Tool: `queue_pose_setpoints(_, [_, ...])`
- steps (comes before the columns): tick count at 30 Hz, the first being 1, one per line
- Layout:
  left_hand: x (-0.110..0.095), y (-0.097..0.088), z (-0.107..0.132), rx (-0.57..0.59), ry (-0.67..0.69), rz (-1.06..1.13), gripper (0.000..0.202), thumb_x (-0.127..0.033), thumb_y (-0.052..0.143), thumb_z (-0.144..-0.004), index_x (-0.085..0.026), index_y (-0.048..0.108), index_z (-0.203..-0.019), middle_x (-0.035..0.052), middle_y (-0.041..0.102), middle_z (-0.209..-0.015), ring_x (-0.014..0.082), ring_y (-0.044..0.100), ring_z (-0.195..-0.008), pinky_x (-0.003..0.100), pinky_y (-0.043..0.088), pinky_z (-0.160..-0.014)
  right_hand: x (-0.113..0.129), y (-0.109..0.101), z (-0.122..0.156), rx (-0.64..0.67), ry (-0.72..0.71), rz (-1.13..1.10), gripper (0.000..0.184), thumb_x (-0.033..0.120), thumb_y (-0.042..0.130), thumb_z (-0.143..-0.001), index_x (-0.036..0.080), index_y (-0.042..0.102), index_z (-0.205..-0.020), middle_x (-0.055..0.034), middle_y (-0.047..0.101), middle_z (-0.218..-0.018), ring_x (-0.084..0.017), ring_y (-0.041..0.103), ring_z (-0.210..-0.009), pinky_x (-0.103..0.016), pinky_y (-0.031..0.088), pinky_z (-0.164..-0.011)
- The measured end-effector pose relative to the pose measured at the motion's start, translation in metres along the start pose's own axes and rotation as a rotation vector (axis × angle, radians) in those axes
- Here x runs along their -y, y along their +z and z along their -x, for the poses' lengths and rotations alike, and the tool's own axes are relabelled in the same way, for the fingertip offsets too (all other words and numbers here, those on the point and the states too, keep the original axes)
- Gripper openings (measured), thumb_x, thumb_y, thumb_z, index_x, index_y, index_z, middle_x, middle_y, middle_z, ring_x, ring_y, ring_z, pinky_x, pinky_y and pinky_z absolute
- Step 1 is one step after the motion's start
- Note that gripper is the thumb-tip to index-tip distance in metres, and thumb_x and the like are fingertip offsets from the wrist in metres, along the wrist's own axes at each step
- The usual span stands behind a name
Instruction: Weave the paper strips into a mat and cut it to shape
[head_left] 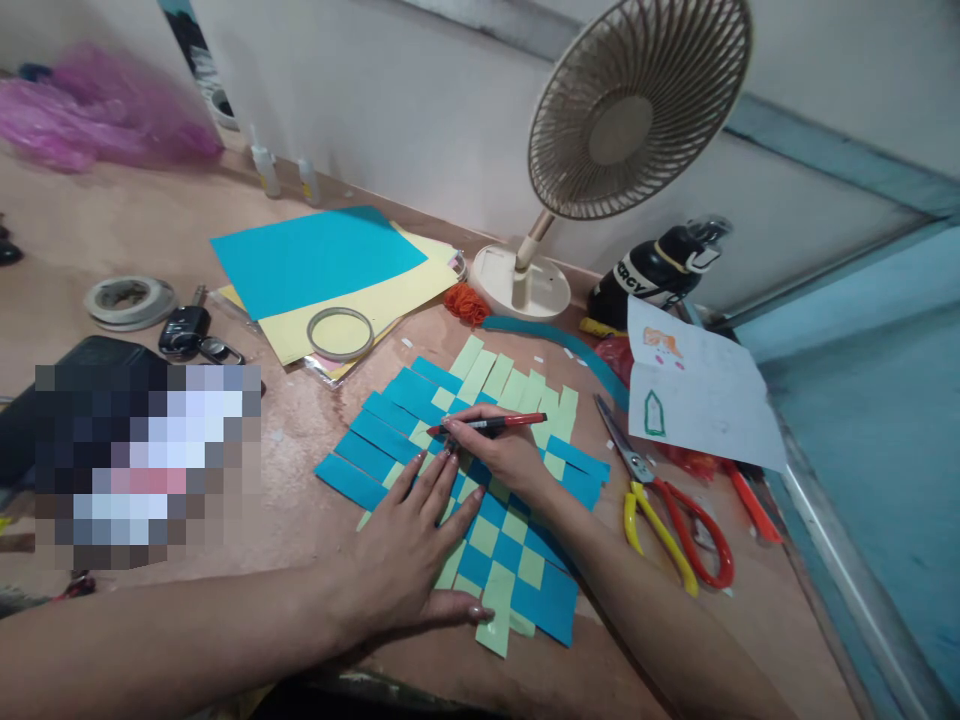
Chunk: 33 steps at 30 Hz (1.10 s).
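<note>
Two-colour paper weave (502,550) flat on the table (292,420), blue and green strips interlaced throughout, ends loose along the edges; left hand (405,550) spread and pressing on it, right hand (499,455) pinching a red marker (487,425).

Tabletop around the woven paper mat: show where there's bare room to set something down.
Widest bare patch: far left, between the pink plastic and the tape roll. A narrower strip runs between the blurred object and the woven paper mat. Crowded: right of the mat, with scissors and a drawn-on sheet, and behind it, at the blue paper and yellow paper.
</note>
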<state>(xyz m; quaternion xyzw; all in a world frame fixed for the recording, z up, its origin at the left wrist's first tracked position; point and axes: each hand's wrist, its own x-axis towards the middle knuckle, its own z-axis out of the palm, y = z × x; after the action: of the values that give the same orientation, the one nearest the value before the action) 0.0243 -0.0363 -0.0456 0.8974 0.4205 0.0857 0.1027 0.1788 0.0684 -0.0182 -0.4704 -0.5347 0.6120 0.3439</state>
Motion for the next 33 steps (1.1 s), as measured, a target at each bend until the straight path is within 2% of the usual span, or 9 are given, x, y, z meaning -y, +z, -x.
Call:
queue_pose_setpoints(10, [0.000, 0.003, 0.000, 0.006, 0.003, -0.007, 0.102, -0.088, 0.023, -0.083, -0.018, 0.033, -0.156, 0.0261, 0.025, -0.161, 0.0421, 0.022, -0.150, 0.056, 0.004, -0.119, -0.005, -0.002, -0.004, 0.009, -0.026, 0.000, 0.028, 0.046, 0.080, -0.074, 0.020, 0.073, -0.082, -0.0077, 0.080, -0.087, -0.026, 0.076, -0.086, -0.037, 0.061, -0.077])
queue_pose_setpoints(17, [0.000, -0.001, -0.001, 0.037, -0.004, 0.019, 0.102, -0.088, 0.020, -0.084, -0.017, 0.032, -0.157, 0.0273, 0.024, -0.161, 0.0428, 0.019, -0.150, 0.057, 0.009, -0.119, -0.009, -0.002, -0.004, -0.026, -0.050, -0.073, 0.026, 0.043, 0.082, -0.074, 0.021, 0.073, -0.083, -0.0058, 0.079, -0.087, -0.027, 0.076, -0.091, -0.037, 0.059, -0.082])
queue_pose_setpoints(22, [0.000, -0.002, -0.002, 0.035, -0.001, 0.029, 0.102, -0.087, 0.018, -0.085, -0.016, 0.034, -0.156, 0.0277, 0.022, -0.161, 0.0424, 0.018, -0.151, 0.057, 0.008, -0.119, -0.009, -0.001, -0.003, -0.041, -0.050, -0.057, 0.027, 0.044, 0.083, -0.073, 0.021, 0.073, -0.083, -0.0064, 0.079, -0.087, -0.027, 0.076, -0.091, -0.038, 0.059, -0.083])
queue_pose_setpoints(33, [0.000, 0.002, 0.000, 0.018, -0.005, 0.019, 0.101, -0.087, 0.021, -0.084, -0.018, 0.032, -0.157, 0.0249, 0.024, -0.162, 0.0414, 0.014, -0.152, 0.057, 0.007, -0.120, -0.012, -0.001, -0.007, -0.075, -0.085, -0.059, 0.024, 0.042, 0.082, -0.074, 0.021, 0.076, -0.084, -0.0061, 0.079, -0.089, -0.026, 0.075, -0.093, -0.036, 0.058, -0.083])
